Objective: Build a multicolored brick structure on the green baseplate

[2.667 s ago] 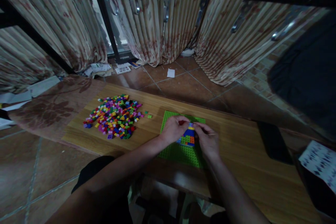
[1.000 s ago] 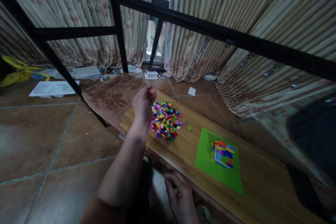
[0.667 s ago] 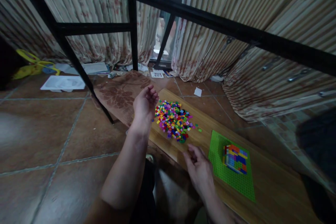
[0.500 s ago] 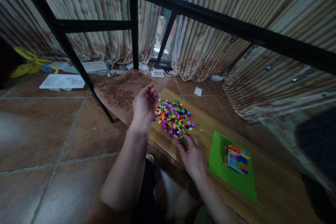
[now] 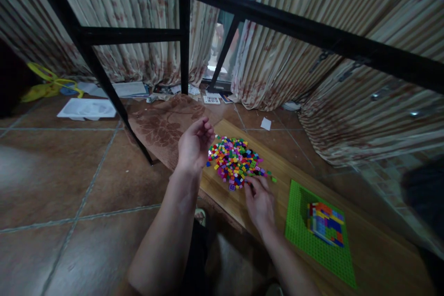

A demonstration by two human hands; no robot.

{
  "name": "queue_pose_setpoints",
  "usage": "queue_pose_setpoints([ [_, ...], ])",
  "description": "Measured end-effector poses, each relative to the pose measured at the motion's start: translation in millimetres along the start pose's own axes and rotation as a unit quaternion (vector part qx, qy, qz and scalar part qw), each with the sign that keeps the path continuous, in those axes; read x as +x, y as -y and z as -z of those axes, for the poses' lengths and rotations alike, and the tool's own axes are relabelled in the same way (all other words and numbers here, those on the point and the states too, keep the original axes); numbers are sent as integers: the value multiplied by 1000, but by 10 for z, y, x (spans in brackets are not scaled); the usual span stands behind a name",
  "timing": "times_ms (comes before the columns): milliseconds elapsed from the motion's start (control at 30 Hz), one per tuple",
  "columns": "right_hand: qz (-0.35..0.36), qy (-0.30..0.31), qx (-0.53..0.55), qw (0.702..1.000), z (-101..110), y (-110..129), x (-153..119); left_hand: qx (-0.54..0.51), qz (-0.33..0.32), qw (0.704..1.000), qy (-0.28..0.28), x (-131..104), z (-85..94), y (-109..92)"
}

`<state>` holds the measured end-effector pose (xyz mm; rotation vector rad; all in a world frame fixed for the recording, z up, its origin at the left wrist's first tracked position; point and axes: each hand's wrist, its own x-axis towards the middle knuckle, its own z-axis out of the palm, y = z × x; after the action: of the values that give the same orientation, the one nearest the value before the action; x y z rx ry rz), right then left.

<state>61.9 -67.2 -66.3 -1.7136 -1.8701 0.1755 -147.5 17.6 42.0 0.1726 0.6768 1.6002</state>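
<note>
A heap of small multicoloured toy bricks (image 5: 236, 157) lies on a wooden bench top. At its near right edge, my right hand (image 5: 260, 201) pinches thumb and fingers together on a toy brick, mostly hidden by the fingertips. My left hand (image 5: 196, 143) hovers at the heap's left side, palm turned up and fingers curled in; what it holds, if anything, cannot be made out. To the right, a green baseplate (image 5: 294, 222) carries a blocky build of coloured bricks (image 5: 326, 224), slightly blurred.
A black metal frame (image 5: 132, 35) crosses the view above the bench (image 5: 225, 199). Brown patterned cloth (image 5: 169, 120) lies left of the heap. On the tiled floor are a white tray (image 5: 86, 108), papers (image 5: 266, 123) and a yellow object (image 5: 41, 88). Striped curtains (image 5: 138, 4) hang behind.
My right hand's thumb and fingers have come together at the heap's edge. The left hand stays curled. The whole scene has shifted slightly right and down as the camera turned.
</note>
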Motion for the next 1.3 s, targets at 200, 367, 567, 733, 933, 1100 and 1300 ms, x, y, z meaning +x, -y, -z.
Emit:
queue_pose_setpoints([
  [200, -1, 51, -52, 997, -110, 171, 77, 8, 5, 1000, 1, -27, -5, 1],
  [367, -14, 90, -111, 990, -51, 181, 180, 15, 10, 1000, -2, -32, -32, 27],
  [567, 37, 150, -148, 977, -4, 115, 268, 29, 25, 999, -5, -40, -78, 68],
  [733, 48, 153, -133, 978, 31, 102, 344, 47, 23, 999, -14, -35, -81, 74],
  [933, -46, 86, 93, 991, 297, 44, 160, 219, -29, 972, 84, -59, -155, 336],
  [1100, -196, 56, 362, 910, 700, -242, -152, 457, -5, 828, 324, -323, -205, 1003],
  [1300, -330, -12, 539, 775, 1257, -505, -392, 529, -9, 674, 516, -792, -350, 1565],
])
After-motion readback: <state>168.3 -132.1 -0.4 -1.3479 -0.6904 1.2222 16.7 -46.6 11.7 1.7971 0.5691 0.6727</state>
